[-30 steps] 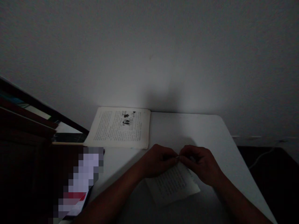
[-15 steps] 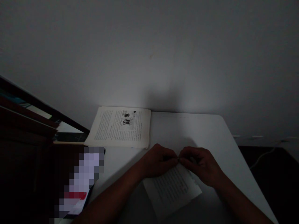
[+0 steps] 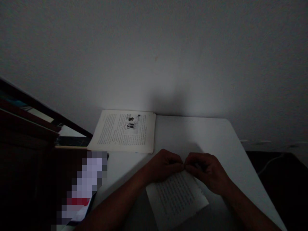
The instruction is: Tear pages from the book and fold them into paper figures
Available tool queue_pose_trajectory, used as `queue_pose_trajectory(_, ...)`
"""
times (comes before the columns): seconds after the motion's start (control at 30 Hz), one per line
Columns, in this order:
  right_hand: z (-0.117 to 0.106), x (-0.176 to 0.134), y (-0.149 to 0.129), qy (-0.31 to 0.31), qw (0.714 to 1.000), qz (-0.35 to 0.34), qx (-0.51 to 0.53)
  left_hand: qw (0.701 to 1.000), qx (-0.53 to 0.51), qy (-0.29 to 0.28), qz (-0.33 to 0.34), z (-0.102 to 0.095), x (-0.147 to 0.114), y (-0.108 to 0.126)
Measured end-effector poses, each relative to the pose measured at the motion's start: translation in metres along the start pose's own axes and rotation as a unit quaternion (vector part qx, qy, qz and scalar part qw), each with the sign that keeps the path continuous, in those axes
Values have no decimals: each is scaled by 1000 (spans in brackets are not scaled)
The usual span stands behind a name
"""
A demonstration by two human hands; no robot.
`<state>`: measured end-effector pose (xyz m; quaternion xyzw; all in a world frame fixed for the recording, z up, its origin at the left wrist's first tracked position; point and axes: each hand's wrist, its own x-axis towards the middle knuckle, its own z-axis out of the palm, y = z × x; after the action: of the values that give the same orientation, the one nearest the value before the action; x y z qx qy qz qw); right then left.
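A printed sheet of paper (image 3: 176, 197) slants down from my fingers over the white table, its far edge hidden under both hands. My left hand (image 3: 166, 165) pinches that edge between thumb and fingers. Close beside it, fingertips almost touching, my right hand (image 3: 204, 168) is pinched on the same edge. The exact spot between the fingertips is too dark and small to make out.
A stack of printed pages (image 3: 122, 131) with a small picture lies at the table's back left, against the wall (image 3: 154, 57). Left of my forearm is a phone (image 3: 81, 189) with a blurred screen. The white table (image 3: 204, 131) ends at the right, where a cable (image 3: 269, 163) hangs.
Both hands have shifted very slightly, staying pinched at the paper's edge. The sheet's near part has moved a little and shows more of its print. The pages and phone look unchanged.
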<state>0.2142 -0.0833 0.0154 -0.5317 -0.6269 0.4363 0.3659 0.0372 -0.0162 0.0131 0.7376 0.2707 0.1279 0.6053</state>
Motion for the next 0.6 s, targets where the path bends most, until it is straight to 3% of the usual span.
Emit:
queue_pose_trajectory(0.2, 1, -1, 7, 18, 996, 40, 72, 999, 42, -3, 22, -3, -4, 3)
queue_pose_trajectory(0.4, 0, 1, 11, 38, 982, 73, 169, 996, -3, 57, 73, -5, -8, 8)
queue_pose_trajectory(0.5, -1, 0, 7, 5, 981, 79, 177, 985, -43, 98, 133, -7, -9, 15)
queue_pose_trajectory(0.6, 0, 0, 3, -45, 978, 78, 189, 978, -41, 98, 180, -7, -11, 22)
